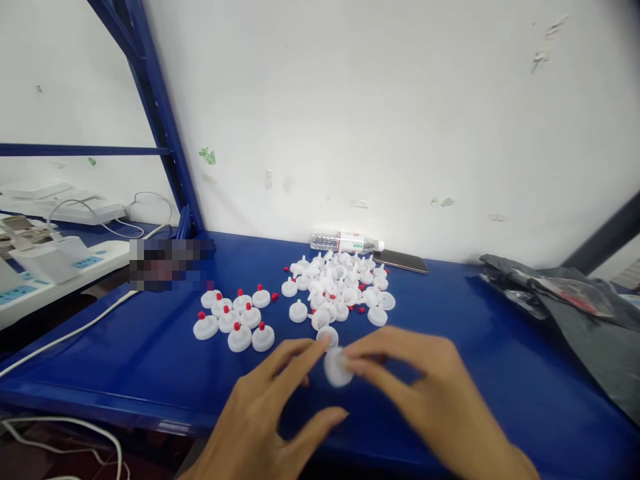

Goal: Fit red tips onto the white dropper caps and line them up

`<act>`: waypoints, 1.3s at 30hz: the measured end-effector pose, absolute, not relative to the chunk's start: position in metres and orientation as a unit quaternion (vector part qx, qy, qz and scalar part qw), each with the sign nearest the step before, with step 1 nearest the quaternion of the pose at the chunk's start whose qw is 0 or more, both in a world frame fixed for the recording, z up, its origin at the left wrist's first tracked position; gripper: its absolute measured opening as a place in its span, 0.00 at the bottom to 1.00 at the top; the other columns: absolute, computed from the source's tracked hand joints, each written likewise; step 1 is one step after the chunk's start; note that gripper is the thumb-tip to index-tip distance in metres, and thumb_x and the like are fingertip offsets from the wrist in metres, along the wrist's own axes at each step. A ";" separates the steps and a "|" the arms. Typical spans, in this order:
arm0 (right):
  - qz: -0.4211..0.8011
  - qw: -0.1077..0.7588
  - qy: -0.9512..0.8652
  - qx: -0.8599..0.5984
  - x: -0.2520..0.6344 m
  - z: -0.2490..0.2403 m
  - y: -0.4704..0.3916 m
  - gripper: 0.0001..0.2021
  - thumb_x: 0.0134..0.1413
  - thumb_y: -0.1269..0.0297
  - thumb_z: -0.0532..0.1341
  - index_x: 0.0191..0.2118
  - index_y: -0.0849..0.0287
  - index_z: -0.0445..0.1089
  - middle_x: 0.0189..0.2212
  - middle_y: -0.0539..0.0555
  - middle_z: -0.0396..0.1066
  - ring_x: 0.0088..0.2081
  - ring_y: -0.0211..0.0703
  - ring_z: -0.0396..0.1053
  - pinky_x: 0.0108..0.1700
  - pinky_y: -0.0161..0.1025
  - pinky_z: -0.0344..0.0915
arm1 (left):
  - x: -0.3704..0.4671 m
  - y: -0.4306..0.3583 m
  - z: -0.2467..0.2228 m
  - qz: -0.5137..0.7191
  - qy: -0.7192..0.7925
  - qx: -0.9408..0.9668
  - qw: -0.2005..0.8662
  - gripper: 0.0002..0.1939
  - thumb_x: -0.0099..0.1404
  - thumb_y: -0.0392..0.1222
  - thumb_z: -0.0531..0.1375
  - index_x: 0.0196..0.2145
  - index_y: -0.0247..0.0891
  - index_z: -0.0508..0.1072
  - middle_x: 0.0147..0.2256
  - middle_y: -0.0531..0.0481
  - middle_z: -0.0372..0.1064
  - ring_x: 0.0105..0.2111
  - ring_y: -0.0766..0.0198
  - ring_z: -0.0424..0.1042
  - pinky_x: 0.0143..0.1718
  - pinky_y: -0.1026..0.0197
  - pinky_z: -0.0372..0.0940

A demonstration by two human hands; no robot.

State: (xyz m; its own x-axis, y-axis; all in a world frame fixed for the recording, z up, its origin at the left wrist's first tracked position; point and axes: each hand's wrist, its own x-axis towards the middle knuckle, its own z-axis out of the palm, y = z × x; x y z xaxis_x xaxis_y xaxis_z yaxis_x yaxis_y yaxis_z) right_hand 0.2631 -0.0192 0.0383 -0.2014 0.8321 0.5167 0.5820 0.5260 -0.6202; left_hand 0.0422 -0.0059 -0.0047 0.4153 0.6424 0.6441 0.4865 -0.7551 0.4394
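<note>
Between thumb and fingers, my right hand [425, 380] grips a round white plastic nozzle cap [338, 368], blurred by motion. My left hand [280, 400] is just left of it, thumb and fingers spread apart, its index fingertip close to another white cap [327, 337] lying on the blue table [165, 380]. Beyond my hands lies a heap of loose white nozzle caps [335, 280] with small red tips [361, 310] scattered among them. To the left stands a group of white caps with red tips fitted on their spouts [240, 337].
A clear water bottle [345, 241] and a dark phone [401, 261] lie behind the heap. Dark plastic bags [565, 313] cover the right side. At the left are a white power strip [85, 267], cables and a blue metal frame [165, 127].
</note>
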 end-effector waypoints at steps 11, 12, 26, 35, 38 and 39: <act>0.037 0.237 -0.788 -0.567 0.287 0.039 0.010 0.09 0.67 0.64 0.62 0.49 0.49 0.77 0.44 0.49 0.78 0.39 0.44 0.77 0.40 0.40 0.69 | 0.039 0.004 -0.023 0.397 0.372 0.835 0.087 0.15 0.66 0.41 0.67 0.50 0.49 0.75 0.44 0.54 0.80 0.43 0.57 0.79 0.46 0.54 0.76; 0.018 0.205 -0.792 -0.575 0.291 0.041 0.016 0.09 0.66 0.65 0.63 0.49 0.49 0.77 0.44 0.50 0.77 0.38 0.44 0.77 0.38 0.40 0.68 | 0.039 0.004 -0.024 0.388 0.375 0.837 0.088 0.14 0.66 0.42 0.67 0.49 0.50 0.76 0.44 0.53 0.79 0.43 0.56 0.79 0.45 0.53 0.76; -0.156 0.024 -0.766 -0.623 0.285 0.029 0.036 0.11 0.70 0.66 0.56 0.46 0.55 0.77 0.43 0.55 0.74 0.30 0.42 0.75 0.24 0.37 0.49 | 0.042 0.007 -0.022 0.343 0.421 0.828 0.138 0.13 0.66 0.40 0.66 0.48 0.49 0.77 0.45 0.52 0.77 0.38 0.59 0.78 0.41 0.57 0.75; 0.004 0.180 -0.778 -0.601 0.288 0.039 0.027 0.08 0.72 0.64 0.56 0.44 0.56 0.73 0.38 0.53 0.78 0.36 0.46 0.78 0.34 0.37 0.65 | 0.040 0.007 -0.026 0.336 0.441 0.817 0.157 0.14 0.66 0.44 0.66 0.50 0.51 0.77 0.43 0.54 0.77 0.37 0.59 0.76 0.46 0.51 0.73; 0.163 0.289 -0.765 -0.552 0.280 0.043 0.010 0.06 0.69 0.63 0.60 0.41 0.54 0.75 0.32 0.48 0.80 0.35 0.43 0.79 0.38 0.35 0.70 | 0.040 0.006 -0.027 0.323 0.472 0.805 0.157 0.20 0.66 0.46 0.66 0.55 0.53 0.74 0.34 0.55 0.74 0.33 0.59 0.75 0.41 0.53 0.72; 0.190 0.311 -0.763 -0.533 0.276 0.043 0.005 0.05 0.67 0.63 0.62 0.41 0.54 0.76 0.33 0.47 0.80 0.35 0.41 0.79 0.39 0.35 0.70 | 0.040 0.006 -0.027 0.321 0.477 0.803 0.159 0.22 0.65 0.46 0.66 0.57 0.53 0.73 0.33 0.56 0.74 0.32 0.60 0.74 0.39 0.55 0.72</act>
